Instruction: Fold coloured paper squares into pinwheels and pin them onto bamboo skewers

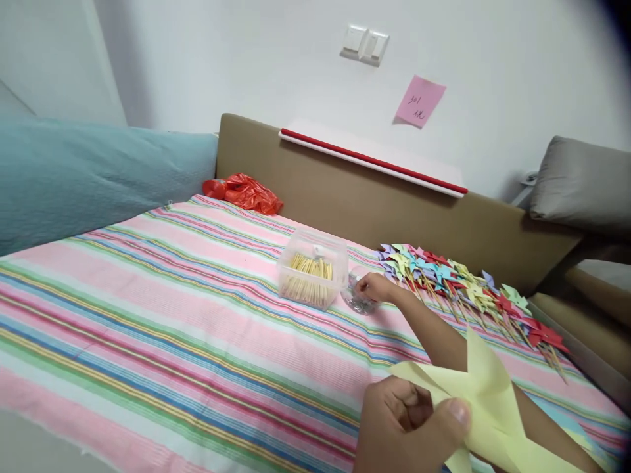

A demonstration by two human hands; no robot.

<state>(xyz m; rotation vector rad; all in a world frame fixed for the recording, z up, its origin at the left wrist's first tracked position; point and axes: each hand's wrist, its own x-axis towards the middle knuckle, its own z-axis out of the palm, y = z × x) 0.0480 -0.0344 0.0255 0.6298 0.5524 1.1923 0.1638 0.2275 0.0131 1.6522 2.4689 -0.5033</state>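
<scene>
My left hand (394, 427) is close in the foreground, pinching a pale yellow paper pinwheel (493, 401) with the thumb pressed near its middle, where the folded tips meet. My right arm stretches out behind the pinwheel. At its end, my right hand (377, 288) dips its bent fingers into a round clear dish (363, 306) of small shiny pieces, too small to name. Whether a piece is between those fingers is hidden. Left of the dish stands a clear plastic box (290, 279) holding many thin wooden sticks (310, 276).
Finished pinwheels (444, 276) in several colours lie on sticks at the right. A striped cloth (197, 328) covers the surface. A red plastic bag (251, 194) rests by the brown headboard (345, 190). Flat coloured paper (562, 420) lies beneath my right arm.
</scene>
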